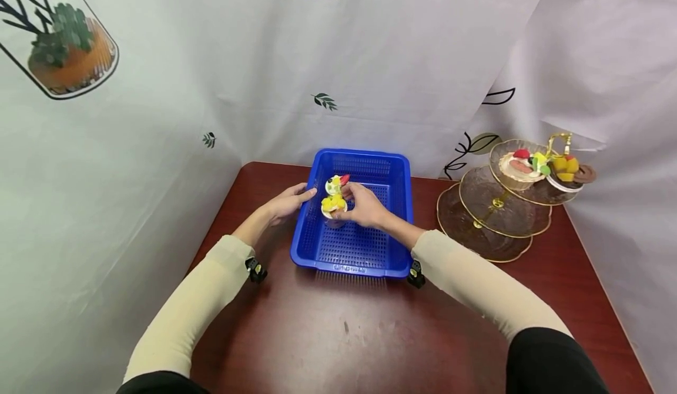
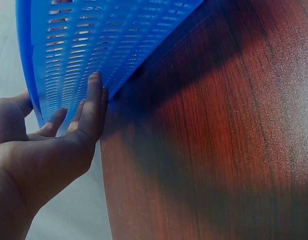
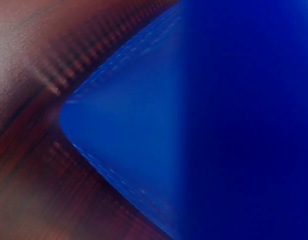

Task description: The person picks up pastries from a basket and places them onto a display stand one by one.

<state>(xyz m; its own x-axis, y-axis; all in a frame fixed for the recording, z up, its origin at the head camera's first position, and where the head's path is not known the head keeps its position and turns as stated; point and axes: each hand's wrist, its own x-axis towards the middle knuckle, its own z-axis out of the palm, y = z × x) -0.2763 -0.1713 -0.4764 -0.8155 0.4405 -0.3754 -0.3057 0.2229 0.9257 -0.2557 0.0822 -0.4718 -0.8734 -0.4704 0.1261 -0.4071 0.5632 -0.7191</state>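
Observation:
A blue perforated plastic basket [image 1: 351, 269] stands on the table, with two fruit-topped cupcakes inside toward its left. The nearer cupcake [image 1: 334, 204] has yellow chunks on top; the farther cupcake [image 1: 333, 186] carries green and white topping with a red piece. My right hand [image 1: 365, 207] reaches into the basket and grips the yellow-topped cupcake between thumb and fingers, close against the other one. At the left side, my left hand [image 1: 288, 201] holds the basket's rim, its thumb at the edge and fingers [image 2: 94, 97] along the outer wall. The right wrist view shows only the basket's corner [image 3: 119, 125] and table.
To the right stands a three-tier glass stand [image 1: 497, 206] with gold edges. Its top tier bears a cream cupcake [image 1: 520, 170] with fruit and a yellow-topped dessert [image 1: 565, 170] with a brown ring. White patterned cloth [image 1: 238, 59] hangs behind the reddish-brown table [image 1: 338, 335].

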